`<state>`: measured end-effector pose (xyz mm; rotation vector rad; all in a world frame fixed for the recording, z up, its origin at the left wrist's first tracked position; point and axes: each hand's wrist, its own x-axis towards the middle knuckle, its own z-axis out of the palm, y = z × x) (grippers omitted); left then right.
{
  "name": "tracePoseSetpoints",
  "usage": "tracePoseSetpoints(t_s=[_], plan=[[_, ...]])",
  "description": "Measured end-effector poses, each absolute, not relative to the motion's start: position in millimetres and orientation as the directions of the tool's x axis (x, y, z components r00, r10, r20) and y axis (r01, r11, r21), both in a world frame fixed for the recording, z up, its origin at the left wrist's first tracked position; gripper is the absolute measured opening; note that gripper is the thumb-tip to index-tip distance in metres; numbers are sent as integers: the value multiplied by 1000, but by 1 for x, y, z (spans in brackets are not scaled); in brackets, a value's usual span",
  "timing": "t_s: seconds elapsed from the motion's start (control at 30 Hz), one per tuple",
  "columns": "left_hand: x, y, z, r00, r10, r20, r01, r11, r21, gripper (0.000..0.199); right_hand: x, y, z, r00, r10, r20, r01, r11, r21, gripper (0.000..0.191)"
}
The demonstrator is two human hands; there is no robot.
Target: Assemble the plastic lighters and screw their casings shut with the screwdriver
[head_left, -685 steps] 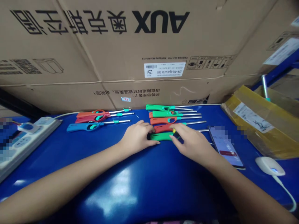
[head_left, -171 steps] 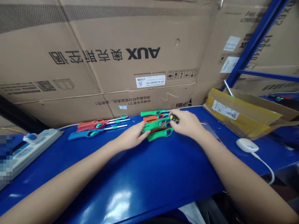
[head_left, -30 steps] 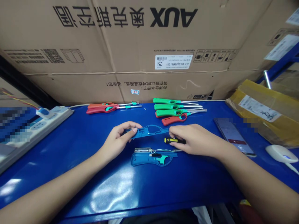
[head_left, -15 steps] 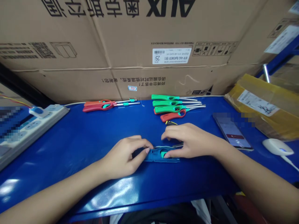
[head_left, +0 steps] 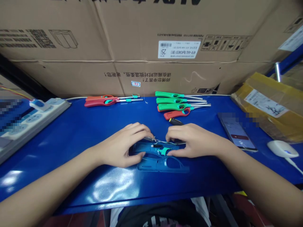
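With the opened blue lighter (head_left: 144, 147) as the clock's centre, the power strip (head_left: 35, 119) sits between nine and ten on the worktop (head_left: 78, 135), presumably at the side to leave arm room. Two reddish lighters (head_left: 100, 101) lie together around half past ten, rods towards three, apparently lined up for easy picking. The left hand (head_left: 129, 145) curves round the opened lighter's left end, likely steadying it; whether its fingertips pinch an inner part, I cannot tell. The lighter lies at that hand's three o'clock; its near shell half (head_left: 151, 165) rests at six, perhaps parted so the teal trigger (head_left: 163, 151) stays exposed. Green and red lighters (head_left: 175, 105) wait past twelve. At the right hand's (head_left: 189, 140) nine o'clock lies the opened lighter, thumb against the trigger, fingers curled beyond; their grip is hidden. The phone (head_left: 233, 126) lies near half past two.
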<state>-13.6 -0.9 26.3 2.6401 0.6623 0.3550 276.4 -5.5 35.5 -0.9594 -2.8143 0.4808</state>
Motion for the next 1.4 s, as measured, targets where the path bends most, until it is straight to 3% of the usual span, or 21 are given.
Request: tracePoseSetpoints(t_s=[0.13, 0.33, 0.53, 0.77, 0.9, 1.07, 1.4], plan=[[-17, 2, 27, 857, 506, 94, 427, -801, 419, 53, 275, -5, 35, -777, 630, -13, 604, 738, -301, 35], [-15, 6, 16, 800, 593, 88, 500, -741, 448, 43, 276, 0, 31, -757, 653, -38, 640, 728, -247, 16], [-6, 7, 0, 689, 701, 183, 548, -669, 502, 40, 276, 3, 27, -685, 728, 32, 719, 682, -131, 9], [-2, 10, -9, 608, 755, 246, 533, -618, 578, 27, 260, -2, 14, -641, 748, 173, 714, 664, -222, 30], [-1, 9, -11, 591, 735, 332, 492, -655, 574, 23, 253, -3, 8, -635, 753, 171, 714, 657, -244, 28], [0, 4, -8, 616, 659, 432, 412, -737, 536, 24, 253, -2, 6, -620, 730, 287, 662, 684, -306, 23], [-2, 4, 1, 727, 567, 386, 358, -794, 492, 27, 267, 3, 14, -747, 605, 277, 567, 796, -210, 21]])
